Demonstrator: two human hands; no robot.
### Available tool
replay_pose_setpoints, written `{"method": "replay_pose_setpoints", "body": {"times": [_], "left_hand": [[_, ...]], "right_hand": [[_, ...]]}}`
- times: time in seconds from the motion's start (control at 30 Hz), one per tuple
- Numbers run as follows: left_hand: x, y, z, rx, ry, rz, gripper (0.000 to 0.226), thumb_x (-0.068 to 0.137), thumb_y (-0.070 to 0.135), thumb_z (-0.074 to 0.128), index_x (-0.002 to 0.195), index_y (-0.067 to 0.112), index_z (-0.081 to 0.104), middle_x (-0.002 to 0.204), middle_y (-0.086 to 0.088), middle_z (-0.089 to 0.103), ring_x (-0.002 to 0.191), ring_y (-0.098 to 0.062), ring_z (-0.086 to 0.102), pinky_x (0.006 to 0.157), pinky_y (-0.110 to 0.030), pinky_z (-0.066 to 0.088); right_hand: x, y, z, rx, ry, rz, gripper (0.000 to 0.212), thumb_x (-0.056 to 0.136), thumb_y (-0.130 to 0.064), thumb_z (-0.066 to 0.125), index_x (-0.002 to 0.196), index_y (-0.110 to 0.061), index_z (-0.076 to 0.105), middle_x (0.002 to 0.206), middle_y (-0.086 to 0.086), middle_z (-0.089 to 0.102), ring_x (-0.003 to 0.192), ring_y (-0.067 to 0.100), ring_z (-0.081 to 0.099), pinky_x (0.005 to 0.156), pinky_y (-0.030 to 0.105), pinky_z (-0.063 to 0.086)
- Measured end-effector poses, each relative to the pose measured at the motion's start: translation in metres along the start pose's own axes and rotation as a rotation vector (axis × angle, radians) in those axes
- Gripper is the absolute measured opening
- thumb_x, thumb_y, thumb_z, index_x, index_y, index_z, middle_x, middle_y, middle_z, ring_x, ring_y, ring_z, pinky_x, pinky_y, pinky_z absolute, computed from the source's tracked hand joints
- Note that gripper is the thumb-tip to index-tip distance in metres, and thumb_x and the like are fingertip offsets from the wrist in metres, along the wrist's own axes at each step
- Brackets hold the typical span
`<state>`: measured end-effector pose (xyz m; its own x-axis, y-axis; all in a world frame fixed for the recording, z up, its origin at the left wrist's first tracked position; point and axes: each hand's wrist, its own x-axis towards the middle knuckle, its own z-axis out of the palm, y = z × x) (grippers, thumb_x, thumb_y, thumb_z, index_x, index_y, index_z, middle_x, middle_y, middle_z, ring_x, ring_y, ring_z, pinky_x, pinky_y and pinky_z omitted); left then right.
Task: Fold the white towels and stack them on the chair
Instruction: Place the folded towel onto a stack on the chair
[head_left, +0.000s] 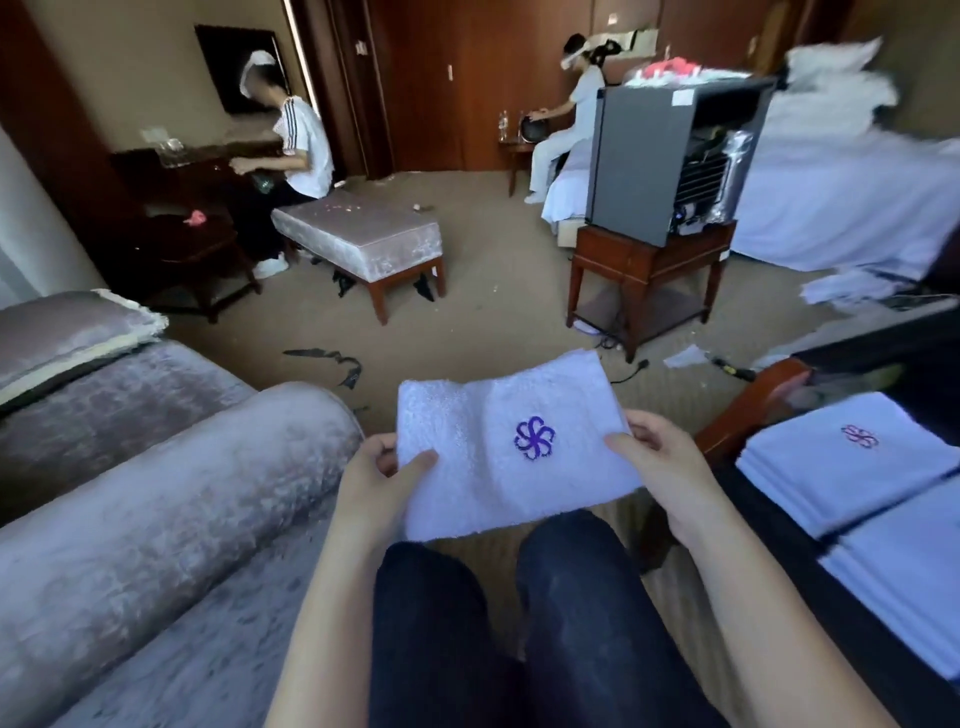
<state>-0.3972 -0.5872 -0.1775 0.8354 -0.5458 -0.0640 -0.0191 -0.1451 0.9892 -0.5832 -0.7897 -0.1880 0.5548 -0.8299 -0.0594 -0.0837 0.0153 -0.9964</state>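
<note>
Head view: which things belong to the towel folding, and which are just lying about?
Job: white towel, pinched by left hand and right hand; folded towel stacks; chair under them.
Lying about: grey fridge on its wooden stand; padded bench; black scraps on the carpet; sofa arm.

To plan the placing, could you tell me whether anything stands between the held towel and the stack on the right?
Only the chair's wooden arm, just beyond the right hand, stands between the towel and the stack.
</note>
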Motion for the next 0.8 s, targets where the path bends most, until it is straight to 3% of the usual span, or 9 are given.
{"method": "replay_pose_setpoints", "body": {"times": [0.17,0.33,0.47,0.57,0.7,0.8], "left_hand": [[-0.001,-0.002,0.050,-0.003,-0.126,-0.025,0.025,0.085,0.021,0.073,0.107,0.019,0.061,0.100,0.001,0.072,0.091,-0.017,0.069,0.063,-0.028,0.053],[-0.007,-0.002,0.099,0.024,-0.261,-0.042,0.026,0.085,0.021,0.073,0.107,0.017,0.061,0.101,0.002,0.071,0.088,-0.013,0.069,0.062,-0.025,0.051],[-0.015,-0.002,0.137,0.003,-0.386,-0.058,0.030,0.086,0.019,0.073,0.112,0.015,0.060,0.104,0.001,0.071,0.090,-0.011,0.069,0.064,-0.022,0.051],[-0.025,-0.005,0.163,0.007,-0.484,-0.081,0.026,0.086,0.019,0.072,0.110,0.015,0.061,0.102,0.003,0.071,0.091,-0.011,0.068,0.067,-0.023,0.051],[-0.038,-0.008,0.197,0.051,-0.617,-0.090,0.024,0.086,0.019,0.072,0.106,0.015,0.062,0.099,0.003,0.073,0.092,-0.015,0.069,0.070,-0.028,0.052],[-0.051,-0.009,0.221,0.067,-0.701,-0.095,0.022,0.086,0.020,0.072,0.105,0.014,0.062,0.098,0.002,0.073,0.092,-0.017,0.069,0.077,-0.032,0.054]], "right_hand": [[-0.019,0.014,-0.051,-0.014,0.112,0.017,0.034,0.080,-0.027,0.068,0.114,-0.025,0.066,0.109,-0.004,0.069,0.101,0.016,0.065,0.088,0.038,0.054],[-0.047,0.022,-0.095,-0.010,0.227,0.037,0.026,0.087,-0.022,0.064,0.112,-0.026,0.067,0.107,-0.006,0.070,0.100,0.016,0.065,0.082,0.034,0.055],[-0.072,0.029,-0.125,-0.047,0.389,0.077,0.030,0.079,-0.032,0.064,0.109,-0.030,0.068,0.104,-0.012,0.070,0.099,0.011,0.065,0.087,0.036,0.054],[-0.097,0.034,-0.146,-0.006,0.492,0.088,0.023,0.087,-0.021,0.062,0.108,-0.027,0.068,0.106,-0.010,0.069,0.099,0.009,0.064,0.081,0.028,0.053],[-0.130,0.037,-0.171,0.031,0.612,0.098,0.023,0.089,-0.020,0.062,0.108,-0.031,0.068,0.106,-0.011,0.068,0.083,-0.005,0.064,0.067,0.014,0.047],[-0.153,0.041,-0.187,0.026,0.690,0.114,0.023,0.089,-0.018,0.062,0.107,-0.030,0.068,0.103,-0.009,0.069,0.078,-0.006,0.063,0.063,0.009,0.046]]}}
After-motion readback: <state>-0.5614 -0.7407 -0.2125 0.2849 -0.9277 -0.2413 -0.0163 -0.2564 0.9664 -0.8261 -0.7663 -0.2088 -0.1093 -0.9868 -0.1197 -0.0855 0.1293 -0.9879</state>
